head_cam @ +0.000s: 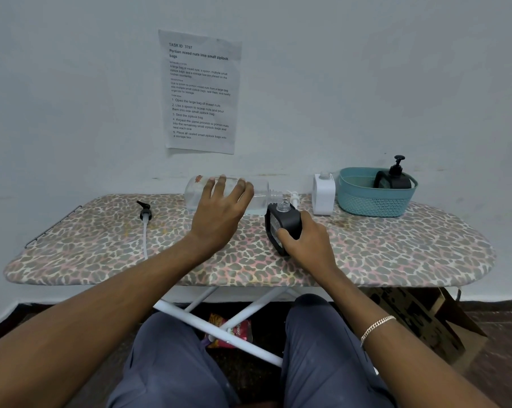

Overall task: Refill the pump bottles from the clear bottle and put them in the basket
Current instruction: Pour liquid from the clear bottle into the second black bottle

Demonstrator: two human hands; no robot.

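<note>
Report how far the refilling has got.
Done: one black pump bottle sits in the basket. In hand: left hand tips the clear bottle toward the open black bottle held by right hand. Left: refit the loose black pump; the white bottle stands outside the basket.

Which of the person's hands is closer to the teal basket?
Right. The right hand, gripping the black bottle, is left of the basket; the left hand, holding the clear bottle, is farther left.
</note>
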